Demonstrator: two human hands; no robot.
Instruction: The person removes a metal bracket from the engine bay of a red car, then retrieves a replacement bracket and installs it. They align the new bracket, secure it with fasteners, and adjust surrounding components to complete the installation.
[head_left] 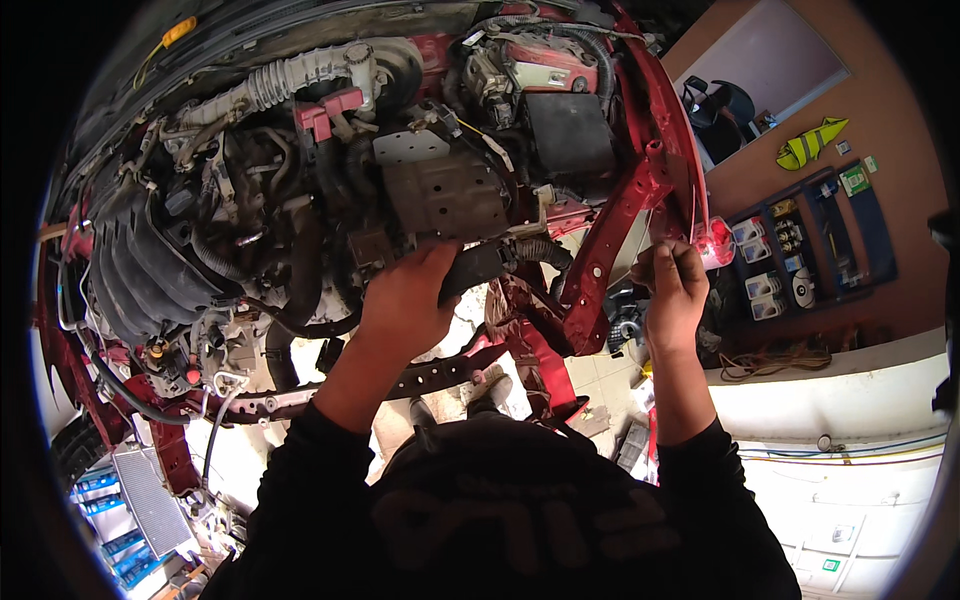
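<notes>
My left hand (408, 300) reaches over the front of a red car's open engine bay. It lies against a thick black hose (476, 268), just in front of a dusty metal tray (450, 200). Its fingertips are mostly hidden, so any grip is unclear. To the right, my right hand (674, 288) is raised beside the red fender edge (690, 190), thumb and fingers pinched together. Whatever they hold is too small or hidden to make out. A red and clear lamp (714, 244) shows just beyond those fingers. Between my hands runs a red metal body rail (612, 250).
The engine (240, 190) fills the left, with a ribbed intake duct (290, 80) behind it and a black box (570, 133) at back right. A perforated front crossbar (430, 376) runs before me. A tool board (800, 245) hangs on the right wall; a radiator (152, 495) leans lower left.
</notes>
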